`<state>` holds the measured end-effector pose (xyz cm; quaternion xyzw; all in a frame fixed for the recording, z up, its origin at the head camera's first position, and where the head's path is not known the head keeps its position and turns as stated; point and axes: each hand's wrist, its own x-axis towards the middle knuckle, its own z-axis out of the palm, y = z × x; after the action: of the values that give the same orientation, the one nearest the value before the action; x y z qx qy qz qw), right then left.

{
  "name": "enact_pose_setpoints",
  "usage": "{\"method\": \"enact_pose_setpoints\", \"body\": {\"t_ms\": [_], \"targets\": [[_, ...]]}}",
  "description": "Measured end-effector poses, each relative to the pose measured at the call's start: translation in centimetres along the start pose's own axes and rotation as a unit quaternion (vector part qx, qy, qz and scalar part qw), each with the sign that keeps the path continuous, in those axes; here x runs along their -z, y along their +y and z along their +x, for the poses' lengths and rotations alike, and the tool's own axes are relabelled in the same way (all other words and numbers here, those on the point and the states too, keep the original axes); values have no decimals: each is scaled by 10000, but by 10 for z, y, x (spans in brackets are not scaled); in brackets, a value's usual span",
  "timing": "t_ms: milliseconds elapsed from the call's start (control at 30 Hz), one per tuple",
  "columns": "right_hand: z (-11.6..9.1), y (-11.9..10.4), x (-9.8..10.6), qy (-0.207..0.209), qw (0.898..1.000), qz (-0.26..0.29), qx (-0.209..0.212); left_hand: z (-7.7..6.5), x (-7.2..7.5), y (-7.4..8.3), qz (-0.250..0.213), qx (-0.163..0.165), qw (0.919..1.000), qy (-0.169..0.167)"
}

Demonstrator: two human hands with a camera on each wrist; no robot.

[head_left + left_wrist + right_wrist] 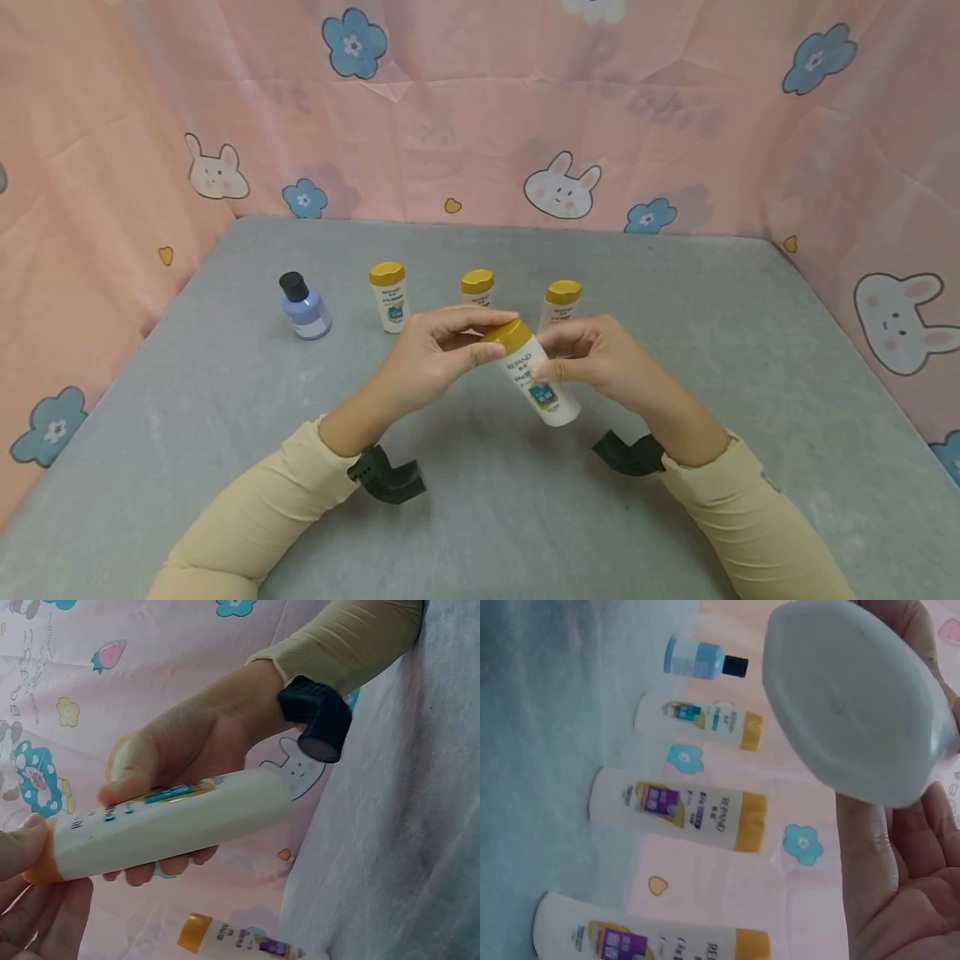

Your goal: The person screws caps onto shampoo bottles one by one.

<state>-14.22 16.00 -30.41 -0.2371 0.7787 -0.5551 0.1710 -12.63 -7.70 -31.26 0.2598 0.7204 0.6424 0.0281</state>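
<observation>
Above the table, in the head view, a white shampoo-type bottle [557, 407] with a gold cap [513, 333] is held tilted, its cap toward the upper left. My left hand [427, 354] pinches the cap between thumb and fingers. My right hand [611, 362] grips the bottle's body, thumb across the front label. The left wrist view shows the bottle [172, 832] side-on, with the right hand [195, 750] around its far side. Its white base [847, 705] faces the right wrist camera. The cap looks seated on the bottle; whether it is loose I cannot tell.
Three similar white bottles with gold caps stand in a row behind the hands: left [392, 304], middle [477, 287] and right [562, 304]. A blue bottle [306, 315] with a black cap stands farther left. Pink printed cloth [480, 125] encloses the grey table [225, 417].
</observation>
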Motion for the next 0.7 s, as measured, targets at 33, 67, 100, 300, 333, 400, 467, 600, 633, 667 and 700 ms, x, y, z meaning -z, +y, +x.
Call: {"method": "enact_pose_setpoints", "body": {"t_ms": [33,67,100,300,333,400,467,600,633,667,700], "targets": [[-1,0,1,20,10000,-19,-29,1,-2,-1,-108,27,9999,2],[-2,0,2,66,9999,-49,-96,2,-3,-2,-231,65,9997,15],[-2,-1,3,113,9998,-74,-167,3,-5,-4,-357,106,9993,36],[-6,-3,15,470,9983,-85,-324,14,-21,-5,-674,195,9966,424],[-7,-4,17,535,9982,-41,-256,17,-24,-4,-700,188,9961,503],[-9,-3,24,685,9976,33,-135,24,-30,-3,-713,151,9953,636],[-9,-1,31,840,9964,117,36,32,-37,-1,-752,112,9945,722],[-11,6,49,1100,9932,313,221,50,-50,-1,-766,-15,9944,729],[-11,8,55,1119,9928,345,257,54,-53,-2,-774,-62,9944,711],[-12,10,60,1133,9927,326,267,59,-57,-3,-750,-110,9947,700],[-12,12,66,1126,9928,322,239,63,-60,-3,-705,-172,9950,685]]}}
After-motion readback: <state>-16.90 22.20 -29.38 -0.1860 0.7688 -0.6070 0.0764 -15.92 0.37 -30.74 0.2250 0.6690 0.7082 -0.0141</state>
